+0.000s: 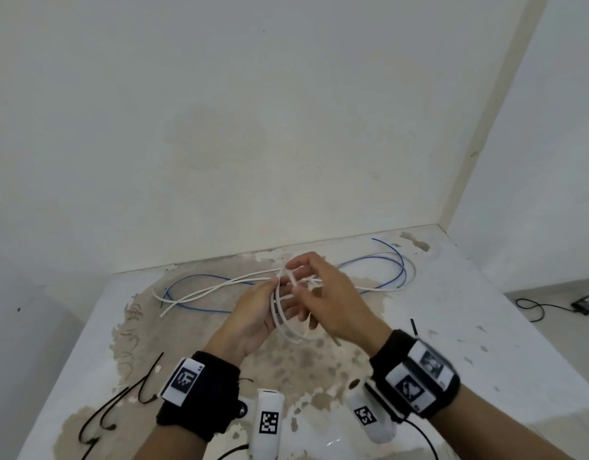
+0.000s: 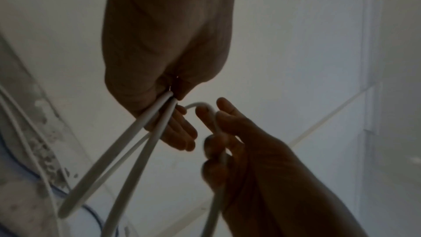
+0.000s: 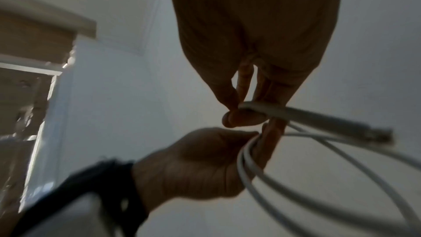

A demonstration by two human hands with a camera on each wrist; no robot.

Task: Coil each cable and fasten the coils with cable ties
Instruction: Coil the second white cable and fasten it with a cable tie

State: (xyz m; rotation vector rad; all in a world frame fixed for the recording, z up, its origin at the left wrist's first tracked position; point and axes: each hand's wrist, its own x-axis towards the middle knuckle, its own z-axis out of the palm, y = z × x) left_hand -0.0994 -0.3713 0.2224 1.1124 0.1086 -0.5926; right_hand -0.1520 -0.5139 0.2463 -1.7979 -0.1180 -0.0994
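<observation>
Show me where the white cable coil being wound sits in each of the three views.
Head: white cable coil at centre, between both hands above the table.
Left wrist: loops run from the left hand down to lower left.
Right wrist: coil at lower right, round the left hand's fingers.
Shared landmark: the right hand pinching the cable.

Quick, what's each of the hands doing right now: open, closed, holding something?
Left hand: fingers curled round the loops of the white cable, holding the coil.
Right hand: pinching a strand of the same white cable near the coil's top.
</observation>
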